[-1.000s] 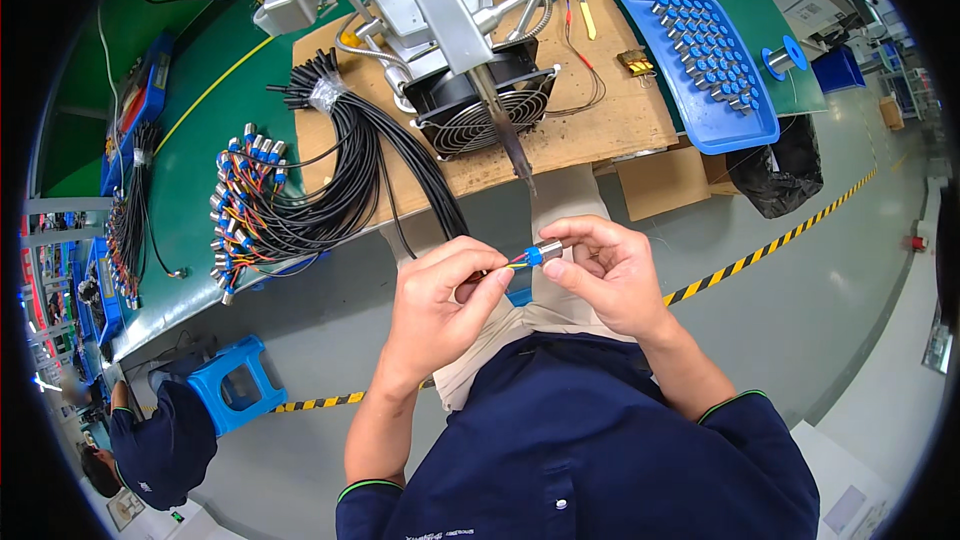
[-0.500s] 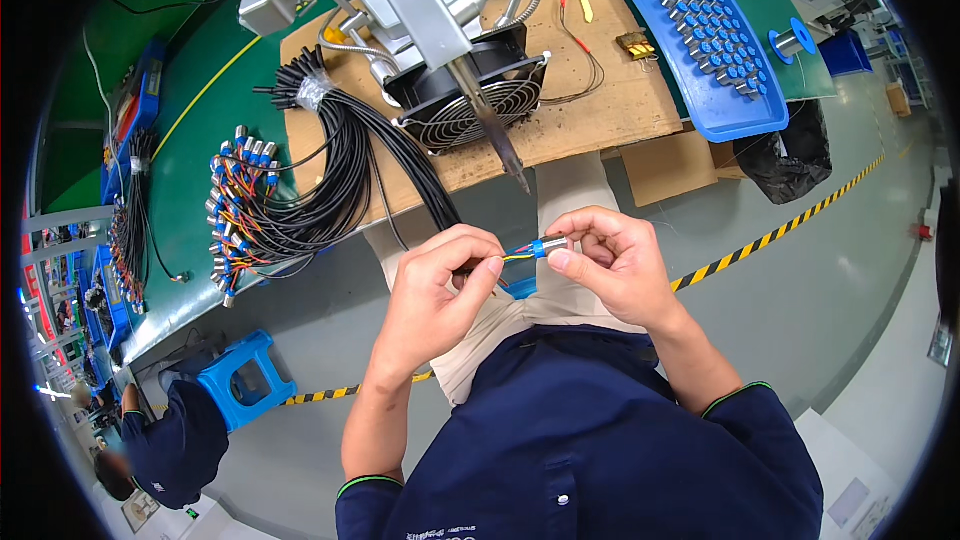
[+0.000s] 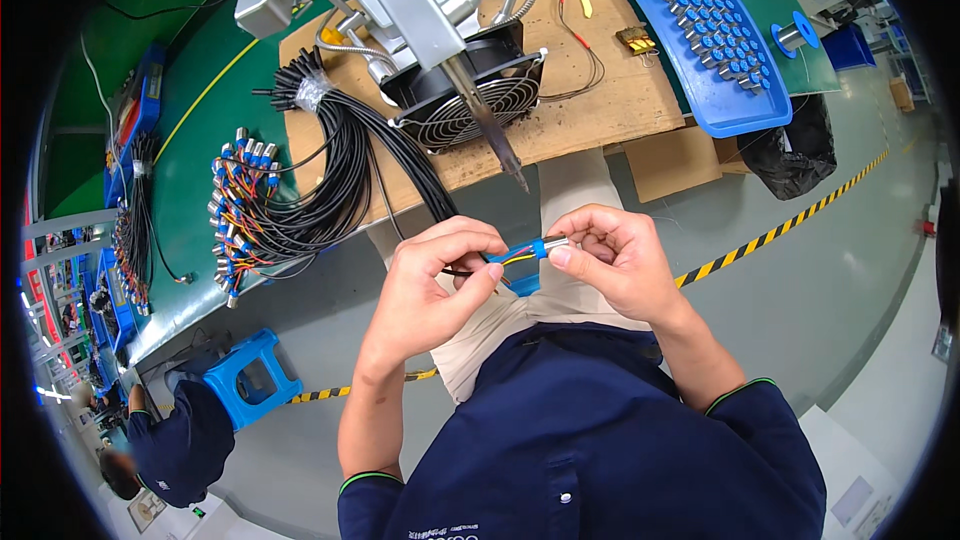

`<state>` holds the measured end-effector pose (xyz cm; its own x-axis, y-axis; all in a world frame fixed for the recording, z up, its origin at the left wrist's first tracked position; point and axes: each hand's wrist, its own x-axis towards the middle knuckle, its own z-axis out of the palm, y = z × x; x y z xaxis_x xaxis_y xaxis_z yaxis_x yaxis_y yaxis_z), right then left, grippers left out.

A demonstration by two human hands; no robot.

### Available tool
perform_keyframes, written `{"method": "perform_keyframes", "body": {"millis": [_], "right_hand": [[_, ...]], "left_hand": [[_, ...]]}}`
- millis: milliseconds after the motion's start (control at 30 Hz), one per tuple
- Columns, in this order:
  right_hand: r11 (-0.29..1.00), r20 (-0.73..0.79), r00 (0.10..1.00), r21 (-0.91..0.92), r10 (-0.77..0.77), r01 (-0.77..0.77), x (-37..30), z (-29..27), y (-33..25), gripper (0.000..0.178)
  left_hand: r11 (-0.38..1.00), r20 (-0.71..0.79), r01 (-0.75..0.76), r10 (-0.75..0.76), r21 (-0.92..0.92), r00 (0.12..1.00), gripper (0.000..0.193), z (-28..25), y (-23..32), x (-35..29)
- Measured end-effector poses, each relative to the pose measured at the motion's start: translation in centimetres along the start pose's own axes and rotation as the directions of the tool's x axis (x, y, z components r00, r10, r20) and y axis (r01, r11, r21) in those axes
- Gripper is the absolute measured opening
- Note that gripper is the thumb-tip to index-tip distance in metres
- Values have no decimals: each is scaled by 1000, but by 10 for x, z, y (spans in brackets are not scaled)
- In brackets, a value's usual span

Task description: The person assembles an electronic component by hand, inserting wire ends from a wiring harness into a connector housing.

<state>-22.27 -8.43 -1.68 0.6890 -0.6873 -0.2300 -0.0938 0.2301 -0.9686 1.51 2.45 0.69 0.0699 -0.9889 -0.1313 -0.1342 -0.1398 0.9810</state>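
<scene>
Over my lap, my right hand (image 3: 622, 262) pinches a small metal cylindrical connector (image 3: 555, 243) with a blue insert, between thumb and fingers. Thin coloured wires (image 3: 519, 257), yellow and red among them, run from the connector's blue end to my left hand (image 3: 432, 285). That hand is closed on the wires and the end of a black cable, thumb against forefinger; its fingers partly hide the grip. Black cables (image 3: 345, 165) lie bundled on the bench to the left, many ending in similar blue and metal connectors (image 3: 232, 230).
A soldering iron (image 3: 488, 130) on a metal arm points down just beyond my hands, before a black fan (image 3: 475, 105). Upright connectors fill part of a blue tray (image 3: 745, 128) at right, near a wire spool (image 3: 795, 36). A person (image 3: 185, 440) sits lower left near a blue stool (image 3: 290, 390).
The wires between my hands bow apart a little more, and my left fingers have shifted slightly. Both hands keep their holds.
</scene>
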Motion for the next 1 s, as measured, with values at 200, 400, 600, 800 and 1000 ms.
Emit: {"method": "perform_keyframes", "body": {"millis": [200, 400, 600, 800, 1000], "right_hand": [[1000, 4, 1000, -14, 10, -10, 1, -3, -1, 18], [998, 4, 999, 42, 48, -48, -1, -2, 0, 17], [997, -26, 1000, 75, 3, -1, -4, -1, -7, 22], [991, -30, 998, -125, -55, 51, -7, -2, -15, 21], [991, -22, 997, -113, -79, 76, -7, 0, -20, 23]], "left_hand": [[986, 11, -61, 60, 154, 998, 26, -5, 5, -4], [964, -22, -95, 103, 249, 994, 24, -5, 10, -7], [965, -40, -120, 133, 232, 990, 16, 1, 12, -4], [973, -34, -89, 98, 213, 995, 9, 8, 18, 0], [962, -35, -49, 61, 267, 998, 6, 12, 19, 3]]}}
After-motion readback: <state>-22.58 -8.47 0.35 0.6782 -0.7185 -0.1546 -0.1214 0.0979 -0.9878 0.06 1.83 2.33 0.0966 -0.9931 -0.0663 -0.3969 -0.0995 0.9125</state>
